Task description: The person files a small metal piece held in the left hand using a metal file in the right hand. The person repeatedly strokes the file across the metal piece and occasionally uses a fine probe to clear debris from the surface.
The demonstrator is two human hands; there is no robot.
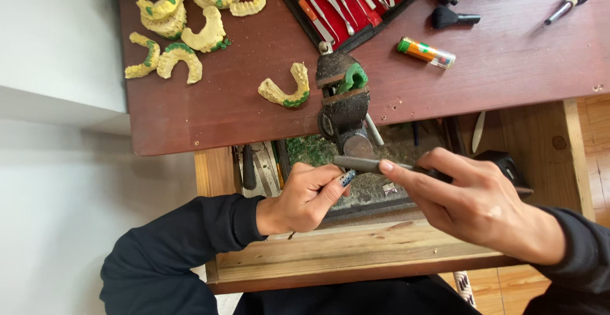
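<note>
Both hands pinch one slim grey tool (368, 164) over the open drawer: right hand (473, 201) fingers wrapping its handle, left hand (308, 197) fingers steadying the tip. It looks stiff, light and smooth, best held mid-shaft. Beyond, a small vise (343, 102) grips a green piece (353, 77) on the counter (508, 61).

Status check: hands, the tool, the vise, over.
Right hand gripping slim grey metal hand tool. Left hand pinching its tip end. Small dark bench vise clamps green arch-shaped piece, untouched. Yellow plaster dental cast lies beside vise.
</note>
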